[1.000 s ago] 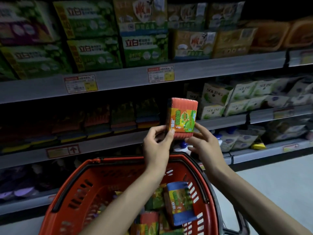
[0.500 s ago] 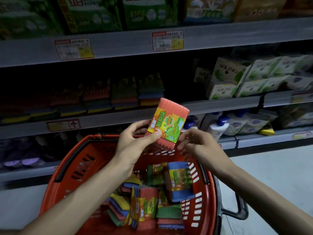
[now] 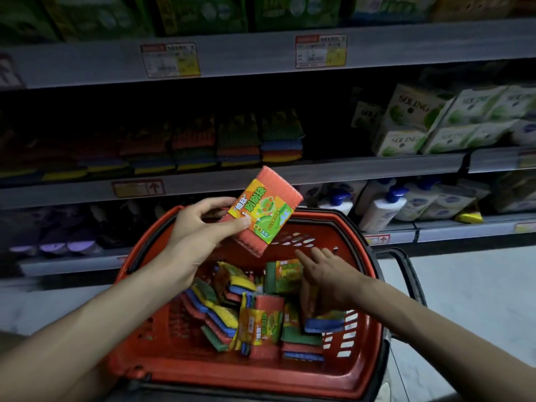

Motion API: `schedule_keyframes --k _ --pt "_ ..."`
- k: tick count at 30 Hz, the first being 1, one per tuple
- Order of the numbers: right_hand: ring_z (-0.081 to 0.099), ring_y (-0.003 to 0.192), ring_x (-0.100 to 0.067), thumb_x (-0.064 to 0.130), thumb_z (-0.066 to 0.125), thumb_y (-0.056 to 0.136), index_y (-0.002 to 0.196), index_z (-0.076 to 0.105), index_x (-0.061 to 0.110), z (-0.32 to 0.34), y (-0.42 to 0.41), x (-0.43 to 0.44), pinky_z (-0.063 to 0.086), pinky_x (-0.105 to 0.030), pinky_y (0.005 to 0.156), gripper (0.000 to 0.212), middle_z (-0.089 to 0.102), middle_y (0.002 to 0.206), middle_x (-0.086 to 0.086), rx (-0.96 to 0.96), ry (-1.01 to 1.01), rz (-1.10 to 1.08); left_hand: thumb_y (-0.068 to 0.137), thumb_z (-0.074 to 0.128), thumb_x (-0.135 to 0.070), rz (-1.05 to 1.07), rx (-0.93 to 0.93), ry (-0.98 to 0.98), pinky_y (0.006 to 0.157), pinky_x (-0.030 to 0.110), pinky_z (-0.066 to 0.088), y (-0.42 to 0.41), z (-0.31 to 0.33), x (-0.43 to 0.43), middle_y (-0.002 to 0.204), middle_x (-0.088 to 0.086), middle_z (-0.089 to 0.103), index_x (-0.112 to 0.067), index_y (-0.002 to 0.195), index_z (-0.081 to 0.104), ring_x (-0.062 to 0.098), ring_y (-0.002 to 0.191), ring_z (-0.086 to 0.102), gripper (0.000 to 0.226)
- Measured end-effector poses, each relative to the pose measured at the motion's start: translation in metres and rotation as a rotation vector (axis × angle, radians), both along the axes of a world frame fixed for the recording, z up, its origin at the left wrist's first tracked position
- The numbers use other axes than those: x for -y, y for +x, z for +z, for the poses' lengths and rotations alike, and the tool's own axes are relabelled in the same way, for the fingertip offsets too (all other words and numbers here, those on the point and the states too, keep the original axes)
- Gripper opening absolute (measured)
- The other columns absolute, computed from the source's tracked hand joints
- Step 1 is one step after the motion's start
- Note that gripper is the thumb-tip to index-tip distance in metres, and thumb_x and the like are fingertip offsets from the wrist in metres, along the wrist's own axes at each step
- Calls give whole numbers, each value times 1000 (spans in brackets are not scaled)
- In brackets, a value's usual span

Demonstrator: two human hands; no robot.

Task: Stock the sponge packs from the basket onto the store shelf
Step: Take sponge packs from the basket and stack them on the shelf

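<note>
Seemingly free gap between sponge stacks (image 3: 280,142) and boxes (image 3: 404,132)

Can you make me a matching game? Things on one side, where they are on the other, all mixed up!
1. orange sponge pack with a yellow-green label
2. white pump bottle with a blue cap
3. white-and-green cardboard box
4. right hand

A. middle shelf, right side
B. inside the red plastic basket
C. pinched by the left hand
D. lowest shelf, beyond the basket

Pairs: 1-C, 2-D, 3-A, 4-B
</note>
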State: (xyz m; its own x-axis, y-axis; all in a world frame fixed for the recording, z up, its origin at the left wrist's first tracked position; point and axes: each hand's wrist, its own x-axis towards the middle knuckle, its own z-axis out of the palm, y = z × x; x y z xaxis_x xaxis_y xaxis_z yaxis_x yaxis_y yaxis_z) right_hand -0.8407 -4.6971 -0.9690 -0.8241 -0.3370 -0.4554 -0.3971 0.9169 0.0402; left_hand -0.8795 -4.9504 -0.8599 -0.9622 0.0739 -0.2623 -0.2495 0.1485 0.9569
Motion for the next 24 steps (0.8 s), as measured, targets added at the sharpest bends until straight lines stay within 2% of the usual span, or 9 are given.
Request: schedule_keyframes --k 2,4,7,9,11,14,18,21,24 --pt "44 121 -31 56 78 73 154 34 10 2 8 -4 43 -39 99 103 43 136 -11 -17 -8 4 74 89 -16 1 -1 11 57 17 54 4 -1 11 105 1 78 -25 111 76 10 82 77 40" --pt "42 122 -30 53 74 76 139 49 20 5 19 -11 40 -39 95 76 42 132 -8 -39 -37 -15 72 89 -16 9 25 40 57 17 54 10 -5 21 105 2 78 -25 113 75 12 84 77 44" --pt "40 123 -26 58 78 66 139 38 27 10 33 -19 41 -40 100 88 39 134 -4 -64 -227 -90 67 88 -23 31 91 108 63 23 55 18 -13 32 103 2 80 -25 115 73 14 87 77 51" --pt "52 114 -24 44 82 69 134 32 30 17 40 -18 47 -37 92 83 49 127 0 -155 -485 -134 73 85 -17 62 126 178 58 20 55 21 -17 34 98 1 80 -22 117 71 8 81 76 46" --pt "59 108 -25 28 88 68 136 36 23 30 45 -11 49 -32 85 86 58 123 -3 -346 -631 -134 79 82 -12 86 142 224 56 18 55 23 -15 34 98 0 80 -22 117 70 6 80 76 41" --pt "54 117 -23 21 95 64 137 46 7 46 45 1 47 -32 95 89 62 129 -12 -646 -720 -121 81 81 -12 102 108 260 61 23 58 22 -9 34 104 5 79 -20 119 68 11 87 77 42" --pt "53 134 -32 23 89 77 131 49 5 64 40 8 42 -45 114 70 58 142 -16 -859 -678 3 75 80 -18 163 68 352 85 42 59 21 2 40 110 7 78 -18 124 66 19 104 75 51" --pt "48 140 -37 22 88 75 131 44 6 72 40 10 39 -58 113 73 56 144 -19 -908 -639 -15 78 79 -19 165 52 384 93 45 56 22 8 44 111 7 78 -17 128 65 20 107 74 52" --pt "55 128 -32 17 85 71 135 37 17 84 47 17 51 -50 101 80 52 138 -14 -845 -858 -287 78 76 -20 127 88 423 94 45 56 24 11 42 113 8 78 -15 125 68 19 106 74 48"
